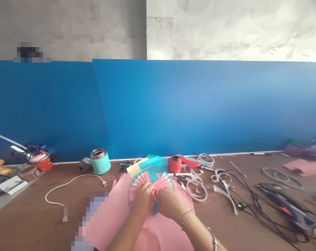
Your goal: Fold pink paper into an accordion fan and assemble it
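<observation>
A pleated paper fan point(166, 181), pink with a blue and yellow border, spreads out on both sides of my fingers. My left hand point(144, 198) is closed on its gathered middle, thumb and fingers pressed together. Close beside it, my right hand point(170, 202) curls in a fist-like pinch at the same middle, its knuckles hiding the lower folds. Under both hands lies a large pink paper sheet point(111, 212). A piece of blue paper point(162, 165) sits just beyond the fan, with a cream and blue strip point(137, 168) next to it.
A turquoise flask point(100, 164) stands left of the paper, near a white cable point(69, 179). Beyond the fan is a red tool with a handle point(175, 164). White tape coils point(197, 191), black cables point(254, 198) and a blue and orange glue gun point(288, 205) lie right. A blue partition point(186, 104) borders the table.
</observation>
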The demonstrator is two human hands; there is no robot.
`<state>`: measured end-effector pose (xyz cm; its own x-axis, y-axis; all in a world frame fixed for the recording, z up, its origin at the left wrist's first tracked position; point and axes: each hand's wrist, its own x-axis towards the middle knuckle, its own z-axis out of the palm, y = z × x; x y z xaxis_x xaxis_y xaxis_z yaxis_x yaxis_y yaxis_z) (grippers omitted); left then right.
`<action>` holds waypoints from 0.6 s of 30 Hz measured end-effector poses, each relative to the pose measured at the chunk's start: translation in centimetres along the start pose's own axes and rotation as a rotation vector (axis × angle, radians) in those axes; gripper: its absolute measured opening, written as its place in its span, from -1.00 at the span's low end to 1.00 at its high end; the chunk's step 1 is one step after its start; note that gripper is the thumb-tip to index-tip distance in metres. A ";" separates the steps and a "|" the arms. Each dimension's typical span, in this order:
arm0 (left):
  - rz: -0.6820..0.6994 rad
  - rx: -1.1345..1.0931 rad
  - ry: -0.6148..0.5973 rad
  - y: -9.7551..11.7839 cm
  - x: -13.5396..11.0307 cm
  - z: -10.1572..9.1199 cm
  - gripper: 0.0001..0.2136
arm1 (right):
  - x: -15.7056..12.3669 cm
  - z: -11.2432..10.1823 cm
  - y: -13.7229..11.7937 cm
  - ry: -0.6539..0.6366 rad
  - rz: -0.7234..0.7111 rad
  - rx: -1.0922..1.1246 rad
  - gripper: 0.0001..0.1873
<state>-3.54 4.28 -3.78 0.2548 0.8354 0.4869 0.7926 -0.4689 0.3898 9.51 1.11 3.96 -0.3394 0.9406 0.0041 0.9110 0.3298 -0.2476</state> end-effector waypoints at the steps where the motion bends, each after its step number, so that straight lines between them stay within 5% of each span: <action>1: -0.031 -0.019 -0.001 0.0 0.0 -0.1 -0.74 | 0.0 -0.2 -0.4 -0.052 0.016 -0.020 -0.83; 5: -0.144 -0.109 -0.022 0.3 0.3 -0.8 -0.75 | 0.3 -0.4 -1.2 -0.165 0.030 -0.009 -0.80; 18: -0.381 -0.258 -0.181 0.5 1.5 -2.5 -0.78 | 0.5 0.2 -1.3 -0.254 -0.035 -0.070 -0.83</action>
<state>-4.17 4.58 -0.89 0.0839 0.9870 0.1373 0.6910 -0.1569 0.7056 8.14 1.11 4.10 -0.4108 0.8811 -0.2341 0.9087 0.3748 -0.1840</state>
